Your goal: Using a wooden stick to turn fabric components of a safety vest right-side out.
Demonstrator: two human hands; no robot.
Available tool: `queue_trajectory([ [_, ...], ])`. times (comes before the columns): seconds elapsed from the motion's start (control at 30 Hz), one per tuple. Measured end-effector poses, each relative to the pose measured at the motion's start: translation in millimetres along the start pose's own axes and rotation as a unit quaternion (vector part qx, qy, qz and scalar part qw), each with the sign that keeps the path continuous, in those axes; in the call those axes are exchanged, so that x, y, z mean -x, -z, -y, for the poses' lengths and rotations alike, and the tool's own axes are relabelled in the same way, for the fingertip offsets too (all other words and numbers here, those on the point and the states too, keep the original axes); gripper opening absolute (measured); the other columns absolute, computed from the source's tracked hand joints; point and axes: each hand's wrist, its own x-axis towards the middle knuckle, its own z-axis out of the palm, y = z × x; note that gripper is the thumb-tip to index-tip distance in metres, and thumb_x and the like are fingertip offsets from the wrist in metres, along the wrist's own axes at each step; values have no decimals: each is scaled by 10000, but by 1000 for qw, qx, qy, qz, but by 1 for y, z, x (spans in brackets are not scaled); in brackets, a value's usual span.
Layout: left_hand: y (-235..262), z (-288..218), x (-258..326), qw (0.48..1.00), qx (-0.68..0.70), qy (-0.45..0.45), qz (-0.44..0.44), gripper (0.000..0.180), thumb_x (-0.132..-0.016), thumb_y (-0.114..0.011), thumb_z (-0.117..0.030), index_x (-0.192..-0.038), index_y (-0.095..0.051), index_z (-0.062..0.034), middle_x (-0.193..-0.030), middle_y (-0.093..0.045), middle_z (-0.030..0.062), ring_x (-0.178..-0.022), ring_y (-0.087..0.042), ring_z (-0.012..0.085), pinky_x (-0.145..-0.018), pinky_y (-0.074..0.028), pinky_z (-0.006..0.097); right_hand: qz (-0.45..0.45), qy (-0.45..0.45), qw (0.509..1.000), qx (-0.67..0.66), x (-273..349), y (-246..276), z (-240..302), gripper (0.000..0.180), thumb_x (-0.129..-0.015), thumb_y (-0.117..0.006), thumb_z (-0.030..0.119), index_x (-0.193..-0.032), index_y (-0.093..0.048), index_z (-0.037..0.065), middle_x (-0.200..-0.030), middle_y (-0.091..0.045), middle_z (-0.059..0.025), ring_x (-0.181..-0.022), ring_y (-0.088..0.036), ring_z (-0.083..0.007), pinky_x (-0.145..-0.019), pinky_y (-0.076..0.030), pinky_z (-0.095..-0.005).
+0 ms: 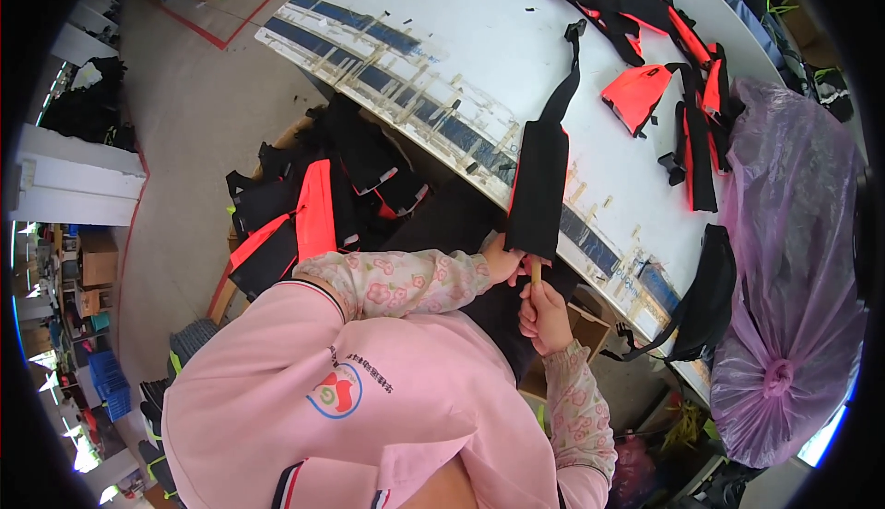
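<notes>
Pile of black and orange pieces (304, 205) sits below the table's (479, 20) left edge. My left hand (502, 260) pinches the lower end of the black sleeve (537, 186), which lies over the table's near edge. My right hand (544, 315) is clenched on a wooden stick (536, 271) going into it. Looks like the turning-out step; next likely needs pushing the stick deeper. Purple bag (784, 269) at right edge.

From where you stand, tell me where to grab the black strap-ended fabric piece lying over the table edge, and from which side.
Grip the black fabric piece at its wide lower end, coming from the near table edge. That end overhangs towards the person, where the left hand already meets it; the narrow strap trails away across the table, probably too thin to control it.
</notes>
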Motion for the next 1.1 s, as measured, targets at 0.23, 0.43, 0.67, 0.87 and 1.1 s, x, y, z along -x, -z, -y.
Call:
queue_trajectory([
  [0.23, 12, 3, -9, 998, -59, 15, 22, 307, -945, -327, -93, -950, -630, -48, -843, -667, 108, -579, -577, 149, -476, -472, 271, 192, -47, 962, -185, -24, -13, -12, 270, -985, -375, 370, -873, -454, 137, -525, -280, 42, -385, -218, -62, -344, -191, -213],
  [0.43, 2, -17, 3, 995, 51, -44, 77, 281, -953, -422, -222, -962, -617, -21, -860, -647, 126, -561, -548, 135, -493, -461, 234, 44, 9, 998, -39, 26, -15, 10, 272, -1000, -365, 287, -866, -472, 74, -513, -365, 16, -355, -279, -74, -319, -213, -222],
  [0.67, -2, -13, 2, 998, 68, -3, 14, 228, -946, -468, -195, -972, -608, -17, -938, -654, 125, -683, -598, 144, -572, -494, 234, -60, -25, 994, -87, 93, -29, -22, 259, -999, -373, 254, -877, -473, 49, -555, -398, -4, -392, -321, -86, -360, -267, -231],
  [0.87, 0, -14, -1, 993, 84, -12, 84, 234, -944, -490, -222, -1010, -596, -23, -920, -645, 110, -768, -617, 160, -622, -504, 252, -60, -12, 983, -172, 58, -50, -12, 238, -994, -389, 267, -890, -468, 67, -576, -365, 18, -418, -293, -78, -379, -249, -227],
  [1.1, 4, -20, 0, 996, 8, 77, 46, 245, -950, -477, -231, -978, -590, -16, -850, -633, 98, -761, -600, 156, -646, -494, 281, -119, 33, 988, -92, -13, -62, -4, 240, -985, -402, 303, -858, -431, 101, -565, -315, 47, -415, -264, -60, -366, -222, -221],
])
